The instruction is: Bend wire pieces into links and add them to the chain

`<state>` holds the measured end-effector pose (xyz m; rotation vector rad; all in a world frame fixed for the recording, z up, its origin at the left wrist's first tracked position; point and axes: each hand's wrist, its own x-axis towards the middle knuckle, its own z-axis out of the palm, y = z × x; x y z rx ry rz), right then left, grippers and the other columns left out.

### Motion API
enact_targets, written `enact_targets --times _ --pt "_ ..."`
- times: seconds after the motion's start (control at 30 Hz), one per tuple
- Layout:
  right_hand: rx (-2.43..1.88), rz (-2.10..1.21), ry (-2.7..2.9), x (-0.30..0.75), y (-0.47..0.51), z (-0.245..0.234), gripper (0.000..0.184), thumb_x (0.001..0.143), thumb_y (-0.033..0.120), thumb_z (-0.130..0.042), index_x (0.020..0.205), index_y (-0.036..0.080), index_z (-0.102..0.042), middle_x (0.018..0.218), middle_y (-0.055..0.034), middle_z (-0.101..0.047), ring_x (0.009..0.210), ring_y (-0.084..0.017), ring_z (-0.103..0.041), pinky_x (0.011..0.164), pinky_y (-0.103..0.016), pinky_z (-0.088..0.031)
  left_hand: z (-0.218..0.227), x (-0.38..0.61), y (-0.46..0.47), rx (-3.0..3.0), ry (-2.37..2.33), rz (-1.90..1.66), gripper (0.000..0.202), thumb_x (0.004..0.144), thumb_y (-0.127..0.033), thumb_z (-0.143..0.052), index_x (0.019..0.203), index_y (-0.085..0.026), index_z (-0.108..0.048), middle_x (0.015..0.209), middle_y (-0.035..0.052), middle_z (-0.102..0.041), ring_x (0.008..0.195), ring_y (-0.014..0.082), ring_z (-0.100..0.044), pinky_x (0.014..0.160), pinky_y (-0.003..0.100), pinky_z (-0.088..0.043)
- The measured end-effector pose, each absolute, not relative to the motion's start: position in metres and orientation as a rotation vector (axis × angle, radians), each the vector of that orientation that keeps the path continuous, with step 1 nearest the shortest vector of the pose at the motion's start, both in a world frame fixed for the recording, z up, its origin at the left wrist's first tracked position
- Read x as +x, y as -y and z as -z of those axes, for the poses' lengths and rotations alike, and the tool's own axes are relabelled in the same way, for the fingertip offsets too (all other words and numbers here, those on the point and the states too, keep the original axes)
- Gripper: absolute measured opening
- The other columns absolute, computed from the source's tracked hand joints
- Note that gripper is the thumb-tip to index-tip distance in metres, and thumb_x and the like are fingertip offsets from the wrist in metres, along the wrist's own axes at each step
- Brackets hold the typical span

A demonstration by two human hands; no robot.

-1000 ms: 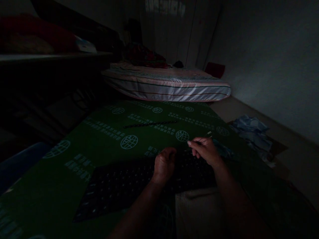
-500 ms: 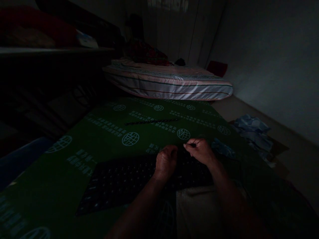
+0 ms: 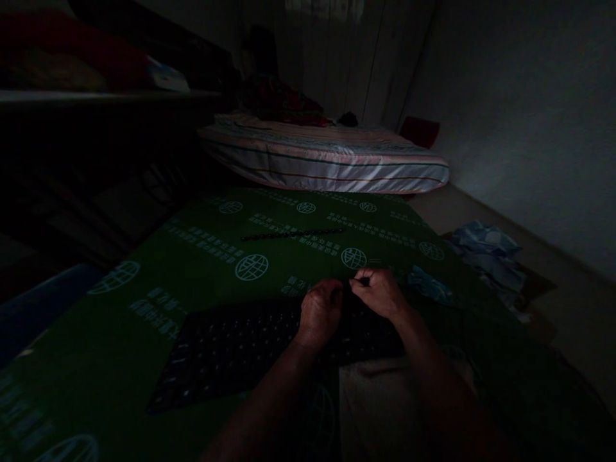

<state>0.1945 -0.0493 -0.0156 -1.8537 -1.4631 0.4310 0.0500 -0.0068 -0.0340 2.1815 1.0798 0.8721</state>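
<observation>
A black keyboard (image 3: 231, 350) lies slanted across the green printed surface (image 3: 192, 282). Above its far edge, right of the middle, my left hand (image 3: 321, 311) is closed with the fingers curled in. Close beside it my right hand (image 3: 379, 292) is closed in a pinch, thumb against the fingers. Anything between the fingertips of either hand is too dark and small to make out. Farther off, a thin dark strip (image 3: 293, 235) that looks twisted or beaded lies on the green surface.
Right of my right hand lies a crumpled blue wrapper or cloth (image 3: 428, 284). A greyish cloth (image 3: 375, 404) is below the keyboard. Beyond stands a bed with a striped sheet (image 3: 327, 160). Bluish fabric (image 3: 486, 247) lies off the right edge; a shelf (image 3: 110, 96) is at left.
My right hand has shifted slightly left, nearer to my left hand. The left hand stays nearly in place, and the keyboard has not visibly moved.
</observation>
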Motion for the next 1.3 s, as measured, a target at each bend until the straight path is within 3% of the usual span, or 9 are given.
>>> enact_targets --times 0.37,0.5,0.67,1.0,1.1,1.3 --pt "-1.777 -0.675 1.307 0.203 0.05 0.017 0.021 0.069 0.037 -0.055 0.063 0.018 -0.059 0.044 0.0051 -0.047 0.041 -0.009 -0.041 0.042 -0.02 -0.03 0.03 0.048 0.008 2.176 -1.08 -0.813 0.016 0.077 -0.011 -0.05 0.083 -0.018 -0.064 0.086 0.003 -0.067 0.081 0.0156 -0.062 0.075 0.026 -0.046" --pt "-1.792 -0.618 1.366 0.201 0.048 0.024 0.016 0.065 0.035 -0.058 0.064 0.019 -0.06 0.046 0.0055 -0.047 0.041 -0.009 -0.04 0.041 -0.02 -0.028 0.03 0.048 0.008 2.221 -1.067 -0.78 0.016 0.077 -0.012 -0.051 0.083 -0.018 -0.064 0.085 0.0035 -0.066 0.08 0.0158 -0.062 0.074 0.026 -0.046" --pt "-1.77 -0.525 1.399 0.196 0.044 0.032 0.008 0.064 0.022 -0.05 0.065 0.02 -0.058 0.052 0.0044 -0.052 0.048 -0.011 -0.046 0.045 -0.02 -0.033 0.029 0.048 0.008 2.334 -1.064 -0.705 0.02 0.077 -0.01 -0.049 0.086 -0.018 -0.065 0.087 0.0039 -0.066 0.082 0.0158 -0.061 0.076 0.025 -0.045" --pt "-1.73 -0.444 1.345 0.191 0.04 0.035 0.009 0.063 0.017 -0.049 0.069 0.021 -0.054 0.06 0.0028 -0.056 0.054 -0.013 -0.052 0.052 -0.022 -0.038 0.0 0.059 0.023 2.571 -1.223 -0.241 0.022 0.079 -0.019 -0.045 0.09 -0.015 -0.064 0.095 0.0102 -0.065 0.093 0.0229 -0.06 0.084 0.033 -0.041" --pt "-1.743 -0.452 1.339 0.19 0.039 0.037 0.008 0.064 0.018 -0.05 0.07 0.021 -0.054 0.059 0.0024 -0.056 0.054 -0.014 -0.052 0.052 -0.022 -0.038 0.004 0.067 0.017 2.464 -1.26 -0.215 0.024 0.077 -0.016 -0.045 0.091 -0.014 -0.064 0.095 0.0117 -0.067 0.091 0.0224 -0.062 0.078 0.03 -0.044" --pt "-1.757 -0.351 1.338 0.188 0.037 0.041 0.009 0.062 0.017 -0.05 0.069 0.022 -0.054 0.06 0.0016 -0.058 0.056 -0.015 -0.054 0.056 -0.023 -0.041 0.016 0.075 0.005 2.388 -1.283 -0.242 0.027 0.074 -0.012 -0.045 0.09 -0.02 -0.066 0.091 0.0063 -0.072 0.085 0.0186 -0.066 0.068 0.023 -0.045"
